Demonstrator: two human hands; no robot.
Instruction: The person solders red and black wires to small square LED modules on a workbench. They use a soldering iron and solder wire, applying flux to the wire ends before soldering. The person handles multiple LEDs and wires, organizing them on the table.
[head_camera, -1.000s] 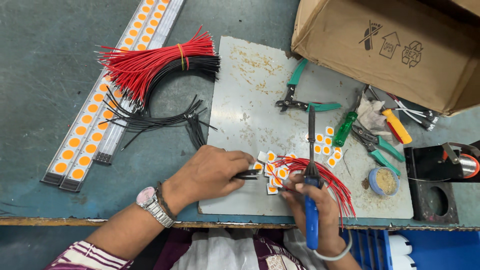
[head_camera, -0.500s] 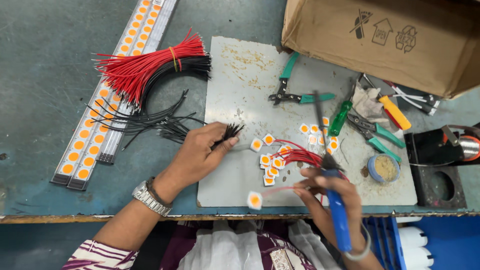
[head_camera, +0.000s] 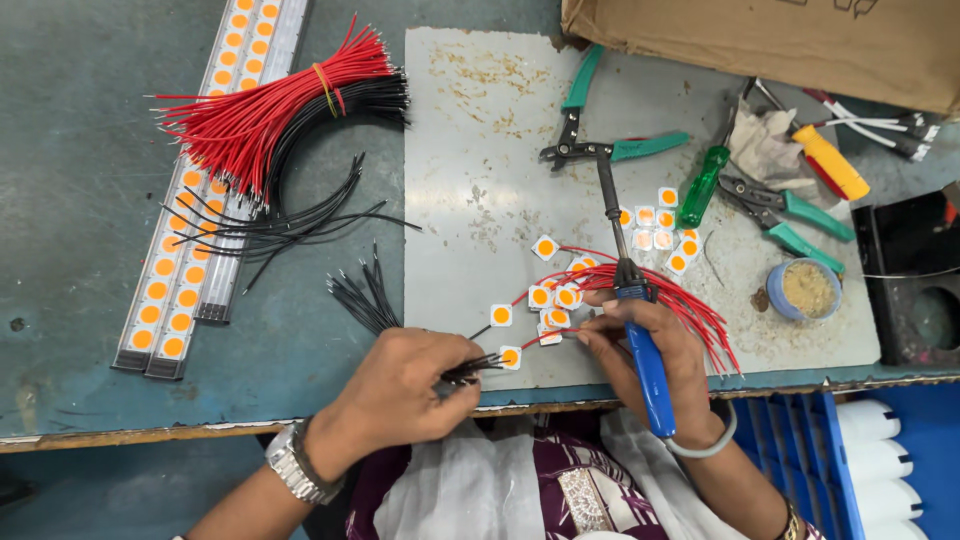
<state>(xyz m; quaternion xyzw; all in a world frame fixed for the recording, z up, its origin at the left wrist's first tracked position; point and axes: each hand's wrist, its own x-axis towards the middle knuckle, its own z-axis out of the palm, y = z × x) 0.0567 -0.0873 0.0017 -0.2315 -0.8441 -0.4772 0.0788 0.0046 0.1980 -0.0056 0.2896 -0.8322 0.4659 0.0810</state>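
The left hand (head_camera: 400, 390) had its fingers pinched on a bunch of short black wires (head_camera: 478, 366) at the counter's (head_camera: 90, 330) near edge. The right hand (head_camera: 650, 350) gripped a blue-handled soldering iron (head_camera: 640, 340), its tip pointing away, beside small square LED chips (head_camera: 545, 300) with red leads.

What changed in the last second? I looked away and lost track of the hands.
The left hand reached out to the loose black wires, then drew back to the bench edge holding a few short black wires. The right hand kept its grip on the blue-handled soldering iron by the small square chips. The red wire bundle and pliers lie unchanged.
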